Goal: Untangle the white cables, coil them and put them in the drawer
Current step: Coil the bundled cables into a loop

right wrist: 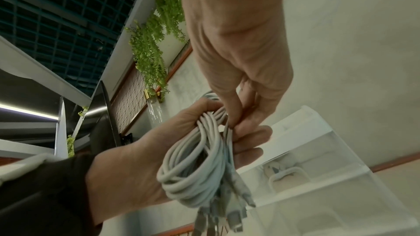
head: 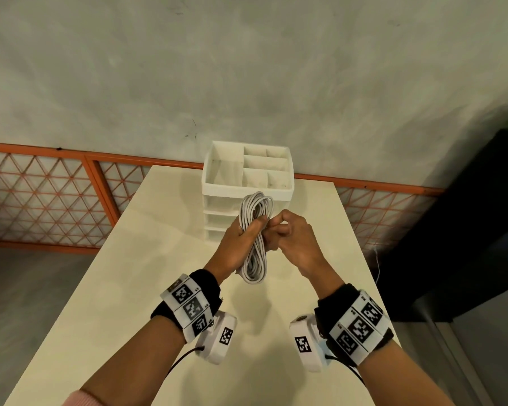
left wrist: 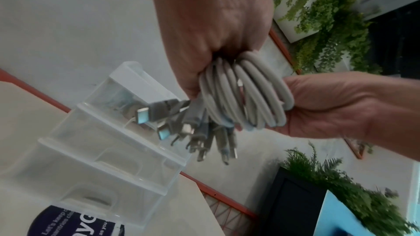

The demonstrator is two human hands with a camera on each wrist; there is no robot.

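From the head view, the left hand [head: 237,244] has its fingers and thumb curled round the middle of a bundle of white coiled cables [head: 254,238], held upright above the cream rectangular surface [head: 147,259], with one loop end rising over the fist and the other hanging below it. The right hand [head: 291,238] is pressed against the bundle from the right, its fingers curled and pinching at the strands near the left thumb. Just behind both hands stands a white translucent plastic drawer unit [head: 217,187] with an open divided tray on top; the drawers below it look closed. From the left wrist view, the left hand [left wrist: 211,30] clamps the white coiled cables [left wrist: 245,94], and a cluster of grey connector ends [left wrist: 188,126] sticks out downward from the fist, while the right hand [left wrist: 336,107] cups the loops from the other side; the stacked drawer unit [left wrist: 95,150] lies beyond. From the right wrist view, the right hand [right wrist: 245,60] nips a few strands between fingertips at the top of the cables [right wrist: 195,164], which rest across the left hand [right wrist: 136,164], connector ends [right wrist: 229,216] dangling in front of the drawer unit [right wrist: 318,168].
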